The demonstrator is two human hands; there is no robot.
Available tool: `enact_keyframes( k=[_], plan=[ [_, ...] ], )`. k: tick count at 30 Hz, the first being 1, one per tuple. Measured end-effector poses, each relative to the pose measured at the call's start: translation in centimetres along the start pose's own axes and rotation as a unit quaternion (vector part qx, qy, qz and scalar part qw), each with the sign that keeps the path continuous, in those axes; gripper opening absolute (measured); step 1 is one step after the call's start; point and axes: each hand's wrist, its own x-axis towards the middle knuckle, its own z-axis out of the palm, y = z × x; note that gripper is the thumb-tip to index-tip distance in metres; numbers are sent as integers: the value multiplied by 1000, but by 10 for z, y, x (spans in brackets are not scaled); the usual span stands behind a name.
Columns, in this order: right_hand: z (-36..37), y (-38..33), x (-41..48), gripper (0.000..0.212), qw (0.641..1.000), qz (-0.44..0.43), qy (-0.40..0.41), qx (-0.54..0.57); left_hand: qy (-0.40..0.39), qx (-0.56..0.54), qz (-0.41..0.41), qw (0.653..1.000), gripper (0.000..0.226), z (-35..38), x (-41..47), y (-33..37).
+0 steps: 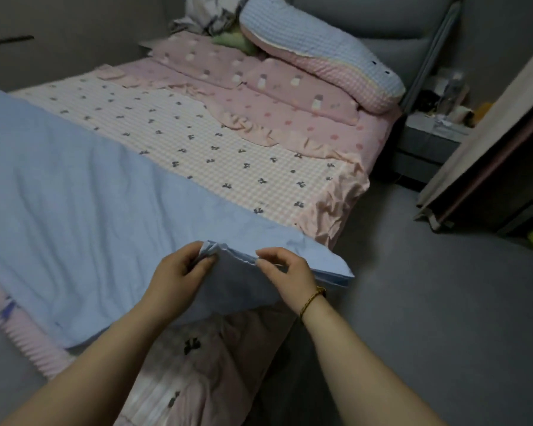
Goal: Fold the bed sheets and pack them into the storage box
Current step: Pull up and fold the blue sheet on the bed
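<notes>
Left hand point(179, 269), right hand point(286, 269) pinch sheet point(74, 195)

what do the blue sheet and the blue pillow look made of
The blue sheet looks like thin matte woven cloth, perhaps cotton: it creases softly and drapes. The blue pillow looks puckered, waffle-like, given its fine bumpy grid; fibre unclear.

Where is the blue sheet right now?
In the head view, the blue sheet lies spread across the near left, on top of the checked sheet; the left hand and the right hand pinch its near edge.
</notes>
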Motion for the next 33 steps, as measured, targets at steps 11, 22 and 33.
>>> enact_keyframes(
  k=[11, 22, 33],
  plan=[
    [-19, 37, 85, 15, 968, 69, -78, -228, 135, 39, -28, 990, 28, -22, 63, 5],
    [-127, 112, 163, 27, 915, 187, -101, -343, 359, 84, -90, 925, 9, -37, 151, 44],
    [-198, 130, 204, 30, 956, 184, -82, -213, 467, 63, -212, 856, 23, -35, 124, 30]
  ],
)
